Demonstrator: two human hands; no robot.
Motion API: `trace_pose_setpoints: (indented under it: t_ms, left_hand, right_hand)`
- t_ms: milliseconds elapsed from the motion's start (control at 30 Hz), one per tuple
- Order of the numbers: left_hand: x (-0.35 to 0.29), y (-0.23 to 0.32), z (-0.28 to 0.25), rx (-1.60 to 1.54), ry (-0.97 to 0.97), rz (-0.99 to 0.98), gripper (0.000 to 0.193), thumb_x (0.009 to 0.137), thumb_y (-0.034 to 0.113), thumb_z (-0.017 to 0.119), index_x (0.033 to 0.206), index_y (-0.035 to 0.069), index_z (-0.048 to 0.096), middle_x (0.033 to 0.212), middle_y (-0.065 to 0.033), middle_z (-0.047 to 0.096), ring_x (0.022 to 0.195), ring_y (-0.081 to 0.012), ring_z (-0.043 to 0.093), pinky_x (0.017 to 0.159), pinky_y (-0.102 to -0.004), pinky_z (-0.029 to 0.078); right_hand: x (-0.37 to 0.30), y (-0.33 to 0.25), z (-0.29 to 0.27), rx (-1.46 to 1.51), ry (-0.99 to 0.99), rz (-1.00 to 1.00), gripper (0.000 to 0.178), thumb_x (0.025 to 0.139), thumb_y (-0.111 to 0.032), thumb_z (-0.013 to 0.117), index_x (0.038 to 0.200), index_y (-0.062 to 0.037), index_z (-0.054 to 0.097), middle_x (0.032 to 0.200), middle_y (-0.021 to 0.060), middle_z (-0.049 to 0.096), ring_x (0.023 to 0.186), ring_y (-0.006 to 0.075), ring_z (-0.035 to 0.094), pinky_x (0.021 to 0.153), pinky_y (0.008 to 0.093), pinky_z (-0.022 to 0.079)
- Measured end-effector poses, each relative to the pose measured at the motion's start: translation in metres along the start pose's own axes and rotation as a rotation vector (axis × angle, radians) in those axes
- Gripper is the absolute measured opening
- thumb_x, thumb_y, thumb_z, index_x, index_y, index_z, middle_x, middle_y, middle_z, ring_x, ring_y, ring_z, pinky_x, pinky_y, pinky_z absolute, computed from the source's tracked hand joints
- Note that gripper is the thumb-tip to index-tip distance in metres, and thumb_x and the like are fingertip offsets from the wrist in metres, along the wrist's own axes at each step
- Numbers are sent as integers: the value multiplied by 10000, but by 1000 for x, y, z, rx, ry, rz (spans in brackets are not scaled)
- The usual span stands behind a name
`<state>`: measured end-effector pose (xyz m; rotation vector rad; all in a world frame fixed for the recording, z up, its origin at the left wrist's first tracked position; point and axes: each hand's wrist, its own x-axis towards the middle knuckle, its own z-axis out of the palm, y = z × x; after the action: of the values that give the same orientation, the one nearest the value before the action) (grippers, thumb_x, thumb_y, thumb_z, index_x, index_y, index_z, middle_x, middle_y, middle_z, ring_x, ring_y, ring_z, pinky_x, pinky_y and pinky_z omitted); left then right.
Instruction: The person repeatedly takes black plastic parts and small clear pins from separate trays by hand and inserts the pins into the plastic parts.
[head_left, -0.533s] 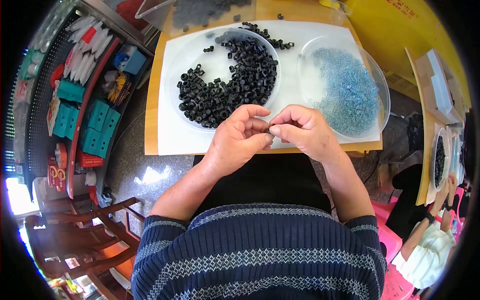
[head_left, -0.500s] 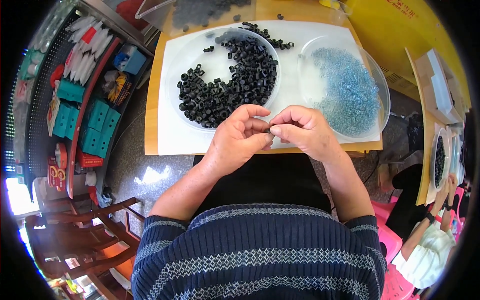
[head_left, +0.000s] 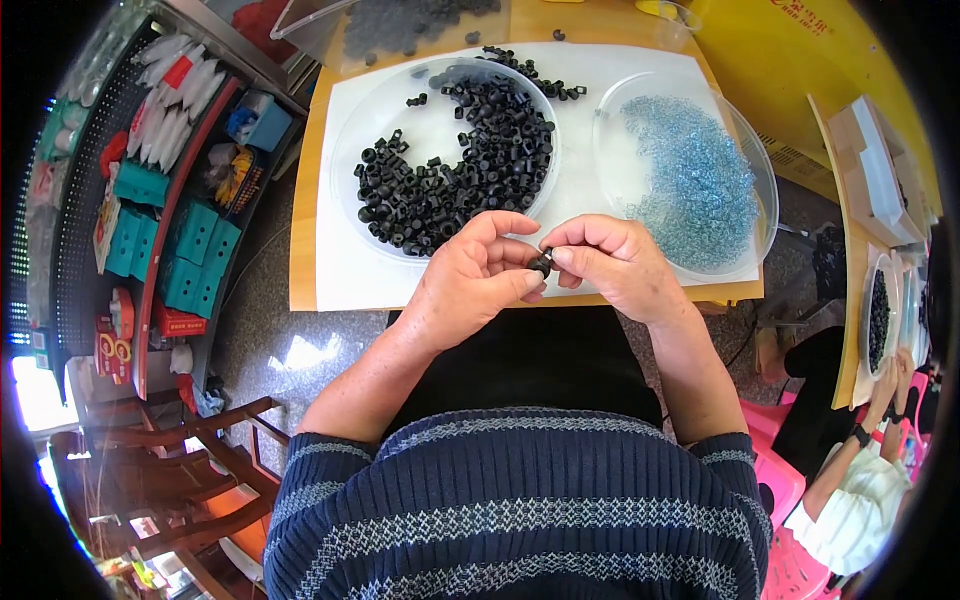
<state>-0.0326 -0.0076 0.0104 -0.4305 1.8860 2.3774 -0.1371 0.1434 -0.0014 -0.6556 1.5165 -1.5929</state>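
Observation:
My left hand (head_left: 468,275) pinches a small black plastic part (head_left: 541,266) between thumb and fingers. My right hand (head_left: 622,268) meets it there, thumb and forefinger closed at the part's upper end. What the right fingertips hold, if anything, is too small to make out. Just beyond my left hand, a round clear tray (head_left: 345,160) carries a heap of loose black plastic parts (head_left: 500,150). Past my right hand, another clear round tray (head_left: 612,130) bears a pile of tiny bluish, see-through pieces (head_left: 700,180).
Both trays rest on white paper (head_left: 345,285) over a wooden table (head_left: 303,230). Loose black parts lie behind the left tray, near a clear container (head_left: 430,25). Shelves (head_left: 150,200) stand at left. Another person's hands (head_left: 900,375) work at a side table on the right.
The black part now shows more between my fingertips, and my right fingertips have shifted slightly toward its upper end. My left hand has barely moved.

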Motion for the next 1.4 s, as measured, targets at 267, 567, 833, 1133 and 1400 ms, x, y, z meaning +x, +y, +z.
trace_pose_setpoints:
  t_ms: [267, 567, 833, 1133, 1400]
  left_hand:
    - [1, -1, 1, -76, 0, -11, 367, 763, -5, 552, 1097, -5, 399, 900, -114, 574, 787, -138, 574, 697, -248, 485]
    - [1, 2, 5, -105, 12, -61, 354, 776, 5, 529, 1102, -7, 391, 861, -99, 585, 758, -132, 580, 684, -255, 498]
    - [5, -6, 14, -139, 111, 42, 379, 765, 18, 545, 1106, -21, 385, 834, -87, 592, 719, -110, 563, 657, -220, 454]
    - [-3, -5, 9, -325, 44, -125, 287, 822, 98, 528, 1078, -8, 455, 897, -76, 585, 805, -121, 567, 737, -271, 472]
    - [-1, -9, 9, -236, -21, -139, 202, 824, 144, 548, 953, -11, 564, 876, -65, 589, 793, -122, 576, 738, -259, 476]
  right_hand:
    - [0, 3, 0, -62, 1, -89, 115, 807, -36, 535, 897, 10, 591, 729, 27, 578, 638, 69, 524, 588, 193, 439]
    - [-2, 1, 0, -118, -10, -109, 100, 796, -29, 547, 874, 1, 603, 740, 29, 576, 656, 78, 528, 582, 208, 442]
    - [-5, 9, 12, -784, 188, -630, 350, 624, -74, 672, 944, -27, 539, 791, 109, 536, 722, 256, 542, 625, 318, 447]
    - [-6, 13, 10, -779, 327, -761, 355, 565, -54, 693, 891, -37, 554, 776, 95, 541, 694, 243, 545, 598, 314, 454]
    - [-7, 18, 13, -812, 297, -772, 361, 553, -46, 697, 884, -40, 555, 769, 89, 540, 677, 232, 546, 587, 317, 452]
